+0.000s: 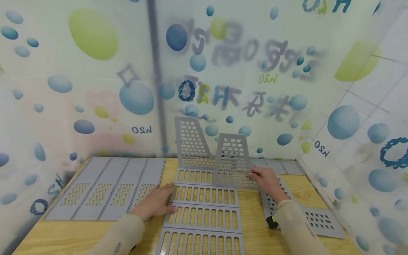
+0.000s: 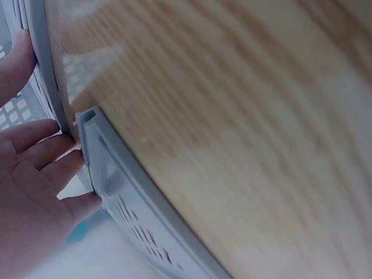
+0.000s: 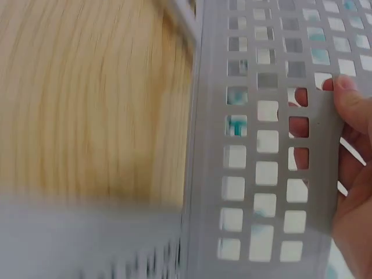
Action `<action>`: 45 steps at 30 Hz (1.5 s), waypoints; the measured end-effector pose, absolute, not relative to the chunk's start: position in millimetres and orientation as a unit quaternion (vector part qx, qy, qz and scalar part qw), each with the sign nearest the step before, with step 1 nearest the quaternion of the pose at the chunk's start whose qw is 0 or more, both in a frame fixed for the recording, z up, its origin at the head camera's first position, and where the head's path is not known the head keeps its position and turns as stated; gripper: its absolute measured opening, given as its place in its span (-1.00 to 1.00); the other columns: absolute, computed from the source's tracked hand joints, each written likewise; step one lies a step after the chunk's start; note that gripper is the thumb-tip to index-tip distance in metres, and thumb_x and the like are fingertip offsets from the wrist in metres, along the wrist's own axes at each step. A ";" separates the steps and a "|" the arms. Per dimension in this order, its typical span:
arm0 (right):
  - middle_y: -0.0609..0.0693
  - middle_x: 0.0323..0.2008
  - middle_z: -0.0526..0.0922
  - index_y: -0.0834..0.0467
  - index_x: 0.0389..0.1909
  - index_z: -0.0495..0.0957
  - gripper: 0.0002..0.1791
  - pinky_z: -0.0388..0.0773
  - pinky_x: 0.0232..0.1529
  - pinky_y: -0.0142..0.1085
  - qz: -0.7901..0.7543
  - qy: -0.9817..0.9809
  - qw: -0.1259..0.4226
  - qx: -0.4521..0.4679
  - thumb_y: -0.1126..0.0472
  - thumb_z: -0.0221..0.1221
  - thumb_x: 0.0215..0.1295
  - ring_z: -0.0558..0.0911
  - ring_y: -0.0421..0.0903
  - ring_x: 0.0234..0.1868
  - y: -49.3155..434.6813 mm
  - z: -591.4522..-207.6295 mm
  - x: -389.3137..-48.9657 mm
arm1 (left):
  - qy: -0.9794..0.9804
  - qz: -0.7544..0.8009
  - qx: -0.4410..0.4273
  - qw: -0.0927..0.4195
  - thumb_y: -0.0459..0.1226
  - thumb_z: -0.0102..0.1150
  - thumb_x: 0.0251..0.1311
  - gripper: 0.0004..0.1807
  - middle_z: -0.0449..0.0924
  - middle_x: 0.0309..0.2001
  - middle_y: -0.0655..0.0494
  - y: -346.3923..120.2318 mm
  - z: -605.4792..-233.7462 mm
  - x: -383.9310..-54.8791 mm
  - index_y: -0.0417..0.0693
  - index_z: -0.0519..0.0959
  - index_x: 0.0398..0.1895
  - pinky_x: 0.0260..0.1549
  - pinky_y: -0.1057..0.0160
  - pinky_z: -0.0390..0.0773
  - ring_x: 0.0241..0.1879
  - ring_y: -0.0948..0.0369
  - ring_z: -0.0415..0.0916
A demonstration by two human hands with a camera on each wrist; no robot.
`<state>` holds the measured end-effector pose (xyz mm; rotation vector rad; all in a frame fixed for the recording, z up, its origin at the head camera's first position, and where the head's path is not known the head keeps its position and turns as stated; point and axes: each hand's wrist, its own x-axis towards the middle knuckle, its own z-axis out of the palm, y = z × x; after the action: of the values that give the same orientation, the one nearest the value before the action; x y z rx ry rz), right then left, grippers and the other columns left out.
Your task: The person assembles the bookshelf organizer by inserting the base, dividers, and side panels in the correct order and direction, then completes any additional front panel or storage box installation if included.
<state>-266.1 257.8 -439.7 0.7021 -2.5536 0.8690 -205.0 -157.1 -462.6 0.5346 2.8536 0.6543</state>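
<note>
Pale-sleeved, the person's left forearm (image 1: 116, 232) reaches forward and slants inward, ending in a left grip (image 1: 156, 202) whose fingers (image 2: 49, 150) stretch out, slightly bent, with the thumb held apart. Across from it I see the right forearm (image 1: 294, 225), sleeved alike, also angled inward; the right grip (image 1: 267, 181) pinches, thumb on one side, curled fingers on the other.

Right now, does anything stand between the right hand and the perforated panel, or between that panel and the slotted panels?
Nothing visible does. The right hand grips the perforated panel directly by its edge, and no object shows between it and the slotted panels. A second upright panel shows partly behind it, not in between.
</note>
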 end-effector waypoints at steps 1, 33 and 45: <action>-0.24 -0.65 0.08 0.03 -0.63 0.17 -0.48 0.15 -0.54 -0.39 0.311 -0.901 0.170 0.249 0.33 0.29 0.37 0.00 -0.36 -0.62 250.4 -439.5 -266.5 | 0.955 0.220 0.179 0.082 -0.09 0.49 0.18 -0.11 0.26 0.51 -0.33 -156.7 -462.4 -204.8 -0.36 0.34 0.47 0.46 -0.41 -0.01 0.51 -0.25 0.18; -0.12 -0.67 0.34 0.10 -0.59 0.29 -0.57 0.31 -0.51 -0.34 0.302 -0.931 0.000 0.205 0.24 0.17 0.53 0.27 -0.22 -0.66 234.8 -451.6 -270.3 | 0.957 0.208 0.192 0.065 -0.07 0.48 0.19 -0.12 0.28 0.49 -0.34 -156.5 -470.7 -204.0 -0.37 0.35 0.46 0.46 -0.40 0.02 0.49 -0.26 0.21; -0.02 -0.45 0.64 0.17 -0.36 0.60 -0.81 0.52 -0.42 -0.25 0.303 -0.932 0.003 0.199 0.21 0.22 0.50 0.63 -0.10 -0.40 226.7 -450.8 -268.4 | 0.959 0.198 0.190 0.071 -0.08 0.47 0.19 -0.11 0.25 0.51 -0.32 -154.5 -469.7 -205.4 -0.36 0.34 0.47 0.48 -0.37 0.02 0.51 -0.24 0.18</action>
<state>-268.4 226.7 -450.8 0.6231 -2.9214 0.9509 -205.4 -154.5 -469.7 0.5717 2.8837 0.5944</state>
